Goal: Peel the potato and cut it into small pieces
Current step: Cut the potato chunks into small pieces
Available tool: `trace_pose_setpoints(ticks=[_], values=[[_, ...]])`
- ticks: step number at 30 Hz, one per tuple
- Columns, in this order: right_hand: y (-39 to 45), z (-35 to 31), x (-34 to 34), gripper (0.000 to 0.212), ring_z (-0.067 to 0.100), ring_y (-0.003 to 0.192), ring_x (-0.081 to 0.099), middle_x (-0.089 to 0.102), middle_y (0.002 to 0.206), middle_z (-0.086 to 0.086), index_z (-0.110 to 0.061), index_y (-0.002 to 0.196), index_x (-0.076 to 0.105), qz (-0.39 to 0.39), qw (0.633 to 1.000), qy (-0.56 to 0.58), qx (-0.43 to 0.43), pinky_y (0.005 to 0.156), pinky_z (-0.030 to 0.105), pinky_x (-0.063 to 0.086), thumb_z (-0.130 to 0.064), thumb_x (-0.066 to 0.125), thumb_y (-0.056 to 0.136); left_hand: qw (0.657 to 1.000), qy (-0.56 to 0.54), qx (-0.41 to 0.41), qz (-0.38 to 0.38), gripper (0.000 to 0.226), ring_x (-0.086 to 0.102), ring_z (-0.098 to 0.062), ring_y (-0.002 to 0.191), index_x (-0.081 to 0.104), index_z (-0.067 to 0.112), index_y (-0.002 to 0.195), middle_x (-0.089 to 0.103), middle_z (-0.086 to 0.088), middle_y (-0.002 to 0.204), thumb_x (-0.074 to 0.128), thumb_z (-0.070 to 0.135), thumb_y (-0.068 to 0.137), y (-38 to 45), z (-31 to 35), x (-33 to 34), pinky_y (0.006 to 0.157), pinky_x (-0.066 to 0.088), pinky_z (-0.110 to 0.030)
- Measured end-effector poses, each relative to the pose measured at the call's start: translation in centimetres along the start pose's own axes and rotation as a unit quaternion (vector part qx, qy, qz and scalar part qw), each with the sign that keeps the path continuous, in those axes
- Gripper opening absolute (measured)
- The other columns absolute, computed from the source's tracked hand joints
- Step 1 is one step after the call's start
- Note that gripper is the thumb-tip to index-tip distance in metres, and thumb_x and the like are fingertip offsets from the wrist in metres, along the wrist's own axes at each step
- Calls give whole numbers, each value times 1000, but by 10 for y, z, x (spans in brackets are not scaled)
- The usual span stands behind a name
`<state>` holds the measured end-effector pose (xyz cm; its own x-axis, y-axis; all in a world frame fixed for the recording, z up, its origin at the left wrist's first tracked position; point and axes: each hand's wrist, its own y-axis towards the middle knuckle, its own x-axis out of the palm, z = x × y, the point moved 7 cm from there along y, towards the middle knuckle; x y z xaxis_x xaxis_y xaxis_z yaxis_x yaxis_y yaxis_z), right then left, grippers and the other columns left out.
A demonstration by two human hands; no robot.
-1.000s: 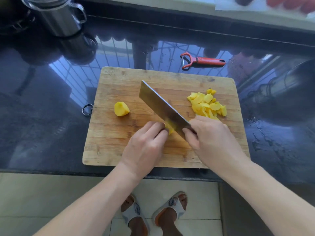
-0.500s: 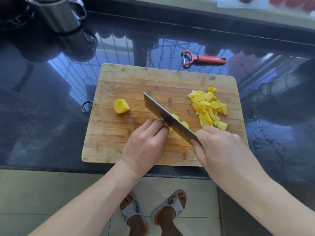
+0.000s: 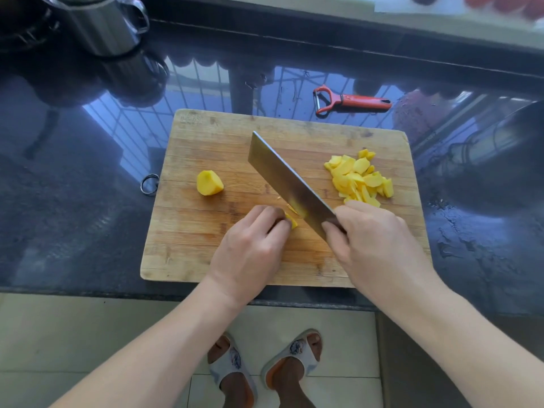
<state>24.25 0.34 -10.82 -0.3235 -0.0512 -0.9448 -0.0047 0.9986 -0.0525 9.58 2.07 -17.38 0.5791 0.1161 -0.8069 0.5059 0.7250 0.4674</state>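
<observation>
— Step in hand?
— Cutting, by all signs. Peeling judged finished: no skin visible on any potato flesh, and peeler (image 3: 350, 100) lying unused on the table (image 3: 73, 207), beyond the board's far edge.

— Grips?
— Right hand (image 3: 374, 242) wrapped round the handle of the cleaver (image 3: 290, 184), index finger along the blade's near end. Blade angled up and away, apparently raised over the board, edge just beside the piece under work. Left hand (image 3: 250, 245) with fingers curled down, pinning a small potato remnant (image 3: 291, 222) to the cutting board (image 3: 188, 260). Only a sliver of yellow showing past the fingertips; rest hidden.

— Whereabouts of the potato?
— All on the board. Remnant near the middle, toward the near edge. Uncut chunk (image 3: 209, 183) to the left, well apart from both hands. Pile of slices (image 3: 360, 179) to the right, behind the right hand.

— Next move?
— Probably another stroke through the remnant, close to the knuckles. Little left to hold, so fingertips to be kept tucked back. Then the left chunk to be brought under the blade. Slices possibly still too large for "small pieces"; hard to judge.

— Counts?
— One cleaver, one peeler, one board, one uncut chunk, one remnant. Slices heaped and overlapping: no exact count possible. One steel pot (image 3: 100, 22) at far left. Two sandalled feet below.
</observation>
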Motion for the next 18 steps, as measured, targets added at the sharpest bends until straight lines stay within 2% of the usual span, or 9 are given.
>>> trace_pose_setpoints(ticks=[2,7,12,18], values=[[-10,-1,-4,33,19,57,48,44,67,-7,-25,67,39,-10,1000,-8,-9,48,39,43,-36,49,97,1000,3,2,-2,15,64,-32,90,71,1,90,68,-15,99,61,-5,99,0,0,1,84,55,-40],[-20,-4,-1,30,26,57,51,46,70,-5,-23,73,48,-37,999,-23,-11,49,43,48,-41,42,97,1000,3,7,-6,16,63,-33,88,70,3,88,67,-14,95,61,-7,98,0,0,1,83,56,-41],[-21,-3,-1,29,24,56,51,45,70,-5,-24,74,50,-51,997,-51,-15,47,42,47,-39,44,98,1000,4,5,-4,17,63,-33,88,70,3,87,66,-13,92,61,-8,97,1,0,1,83,56,-41],[-16,4,2,26,17,62,54,48,73,-8,-26,76,51,-87,994,-61,3,54,40,52,-37,50,100,1000,-1,4,-13,18,61,-32,87,70,3,88,66,-13,93,60,-9,96,1,-1,2,82,55,-40]])
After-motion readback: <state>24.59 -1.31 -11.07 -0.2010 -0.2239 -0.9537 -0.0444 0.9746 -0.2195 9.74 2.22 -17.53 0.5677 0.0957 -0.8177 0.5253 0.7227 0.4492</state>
